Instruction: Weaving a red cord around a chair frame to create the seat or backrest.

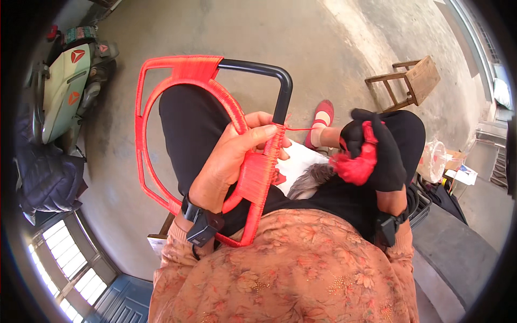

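Note:
A square-cornered tubular frame (pixel 257 177) with a round ring inside it lies tilted over my lap, mostly wrapped in shiny red cord. Its far right corner is bare black tube (pixel 283 89). My left hand (pixel 223 153) is closed around the wrapped right side, thumb pressed where the wrapping meets the bare tube. From that spot a thin red strand (pixel 299 129) stretches right toward my other hand. My right hand (pixel 386 153), in a black glove, is closed on a bundle of red cord (pixel 358 167) above my right thigh.
A wooden stool (pixel 420 81) lies tipped at the far right. White cloth (pixel 299 159) and something grey and furry (pixel 312 180) sit between my knees. A scooter (pixel 67 86) with a dark padded cover (pixel 51 175) stands left. Bags and boxes (pixel 449 161) are at right.

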The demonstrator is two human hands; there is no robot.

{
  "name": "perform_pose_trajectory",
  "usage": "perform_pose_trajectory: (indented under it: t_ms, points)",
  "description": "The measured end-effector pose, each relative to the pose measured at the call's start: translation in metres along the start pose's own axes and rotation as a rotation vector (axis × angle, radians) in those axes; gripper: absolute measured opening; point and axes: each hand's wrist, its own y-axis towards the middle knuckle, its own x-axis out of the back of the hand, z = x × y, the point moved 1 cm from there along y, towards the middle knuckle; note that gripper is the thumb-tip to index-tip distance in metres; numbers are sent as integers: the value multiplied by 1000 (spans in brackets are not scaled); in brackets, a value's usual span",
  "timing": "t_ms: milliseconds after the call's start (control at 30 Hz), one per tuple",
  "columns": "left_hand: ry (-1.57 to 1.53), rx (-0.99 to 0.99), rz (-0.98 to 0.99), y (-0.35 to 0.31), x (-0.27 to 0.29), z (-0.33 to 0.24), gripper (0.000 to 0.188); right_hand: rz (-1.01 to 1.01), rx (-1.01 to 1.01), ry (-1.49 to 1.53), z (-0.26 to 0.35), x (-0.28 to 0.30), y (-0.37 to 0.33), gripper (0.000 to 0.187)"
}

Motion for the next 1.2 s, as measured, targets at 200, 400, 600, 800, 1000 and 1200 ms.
perform_pose_trajectory:
  t_ms: [200,400,600,800,1000,1200]
  points:
    - [62,88,98,-9,0,0,22,-198,149,206,21,68,-28,36]
    - [115,-1,-10,-30,-18,-3,17,-27,591,291,78,138,-55,29]
    - [153,-39,11,-44,-28,-2,19,-346,849,235,121,175,-76,33]
    - [-4,-96,-9,-41,-30,-4,24,-206,719,28,102,133,-87,37]
    - [31,-37,117,-34,-59,-3,27,253,166,-527,9,31,-62,43]
    - [203,38,130,-29,-71,-5,25,440,109,-1260,-33,21,-66,39]
